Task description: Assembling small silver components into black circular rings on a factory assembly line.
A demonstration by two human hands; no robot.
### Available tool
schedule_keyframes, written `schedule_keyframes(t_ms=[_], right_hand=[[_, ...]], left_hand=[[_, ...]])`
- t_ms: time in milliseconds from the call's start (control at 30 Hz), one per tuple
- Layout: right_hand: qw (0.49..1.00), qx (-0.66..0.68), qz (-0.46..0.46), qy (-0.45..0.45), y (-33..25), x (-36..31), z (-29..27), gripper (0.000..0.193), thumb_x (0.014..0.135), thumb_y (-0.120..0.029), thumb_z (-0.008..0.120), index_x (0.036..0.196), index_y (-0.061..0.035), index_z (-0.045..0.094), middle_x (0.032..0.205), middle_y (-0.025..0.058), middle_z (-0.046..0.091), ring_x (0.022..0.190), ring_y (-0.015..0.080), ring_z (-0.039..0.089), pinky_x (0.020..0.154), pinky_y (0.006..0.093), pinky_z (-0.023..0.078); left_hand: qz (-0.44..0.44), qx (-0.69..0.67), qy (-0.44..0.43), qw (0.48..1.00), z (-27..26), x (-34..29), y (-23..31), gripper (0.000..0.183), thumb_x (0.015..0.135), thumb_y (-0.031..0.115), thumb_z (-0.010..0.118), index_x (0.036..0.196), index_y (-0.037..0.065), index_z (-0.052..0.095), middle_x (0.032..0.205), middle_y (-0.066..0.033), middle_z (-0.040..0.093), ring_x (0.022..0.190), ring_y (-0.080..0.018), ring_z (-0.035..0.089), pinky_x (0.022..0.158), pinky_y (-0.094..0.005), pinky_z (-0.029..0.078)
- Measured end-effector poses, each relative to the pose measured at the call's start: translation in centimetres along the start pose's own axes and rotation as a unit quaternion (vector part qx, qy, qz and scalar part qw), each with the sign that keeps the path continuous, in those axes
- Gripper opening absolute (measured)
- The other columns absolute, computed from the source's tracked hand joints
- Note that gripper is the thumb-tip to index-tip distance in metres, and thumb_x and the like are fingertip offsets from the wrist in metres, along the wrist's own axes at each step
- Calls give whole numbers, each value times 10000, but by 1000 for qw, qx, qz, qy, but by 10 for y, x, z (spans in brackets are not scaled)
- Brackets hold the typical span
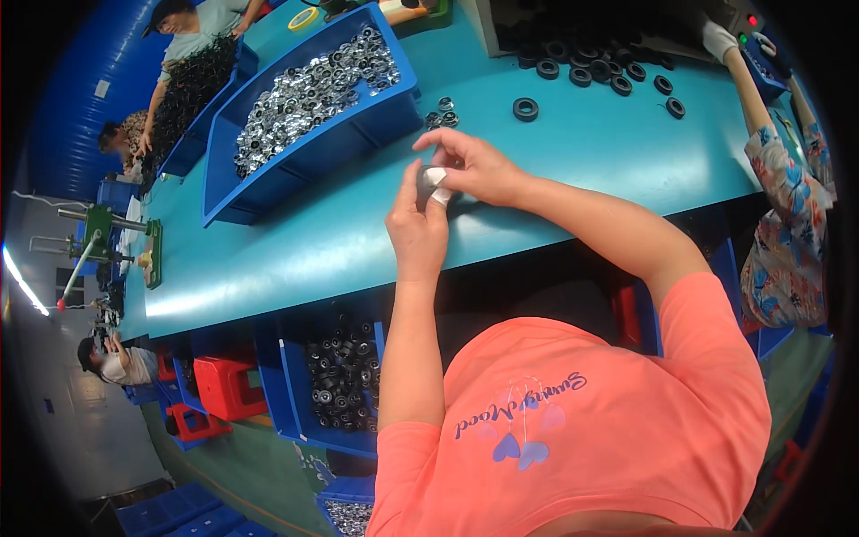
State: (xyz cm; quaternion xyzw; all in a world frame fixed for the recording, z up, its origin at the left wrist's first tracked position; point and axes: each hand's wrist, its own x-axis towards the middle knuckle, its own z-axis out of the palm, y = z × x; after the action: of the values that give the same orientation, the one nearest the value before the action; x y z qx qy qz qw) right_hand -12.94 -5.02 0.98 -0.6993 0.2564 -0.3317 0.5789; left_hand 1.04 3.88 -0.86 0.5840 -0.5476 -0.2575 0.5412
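Over the teal tabletop (313,273), my left hand (418,228) and my right hand (488,170) meet around a small dark round piece (424,186). Fingers cover most of it, but it resembles the black rings (525,109) on the table. My left hand is closed on its near side. The right thumb and fingers press on it from the right, with the index finger lifted in a curve. White wrapping shows on both thumbs. Just beyond my hands lie several shiny metal hubs (446,116).
A blue bin (313,157) full of metal hubs stands at the left. Black rings pile up at the far right. Below the edge sits a bin of black wheels (344,376). A green hand press (98,242) stands far left. Co-workers sit left; a gloved hand (718,41) reaches in right.
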Motion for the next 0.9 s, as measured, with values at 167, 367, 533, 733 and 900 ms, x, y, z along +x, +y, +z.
schedule_keyframes(t_ms=[167,367,533,733,900], right_hand=[[993,-105,-40,29,-3,-1,2,456,830,-61,642,1280,-94,576,892,9,640,846,109,589,794,302,501],[994,87,57,-22,10,6,-3,467,866,-158,717,1293,-44,567,947,31,592,875,133,611,796,294,507],[981,158,97,-51,7,7,-7,522,870,-132,715,1344,-12,530,925,25,586,857,120,608,792,279,515],[969,188,131,-88,1,10,-18,482,924,-140,678,1358,1,523,1061,65,633,910,132,629,773,274,534],[970,191,130,-78,0,7,-14,448,959,-178,634,1361,-13,530,1132,78,634,965,140,636,794,279,543]], left_hand=[[11,5,2,1000,-1,1,-1,493,926,-3,665,1399,-33,527,1110,-106,693,988,-141,660,876,-290,538],[31,42,-1,999,0,1,-5,488,931,-2,666,1398,-35,530,1116,-107,701,992,-144,671,878,-294,544],[53,41,-8,998,-1,1,-10,471,928,-14,659,1385,-31,545,1112,-94,701,975,-148,678,852,-292,549],[-58,-119,-23,991,-6,2,7,494,920,35,678,1392,-4,537,999,-37,690,802,-74,629,626,-214,496],[-61,-117,-23,991,-6,0,7,501,914,63,701,1384,5,540,955,-18,684,753,-54,605,588,-195,467]])
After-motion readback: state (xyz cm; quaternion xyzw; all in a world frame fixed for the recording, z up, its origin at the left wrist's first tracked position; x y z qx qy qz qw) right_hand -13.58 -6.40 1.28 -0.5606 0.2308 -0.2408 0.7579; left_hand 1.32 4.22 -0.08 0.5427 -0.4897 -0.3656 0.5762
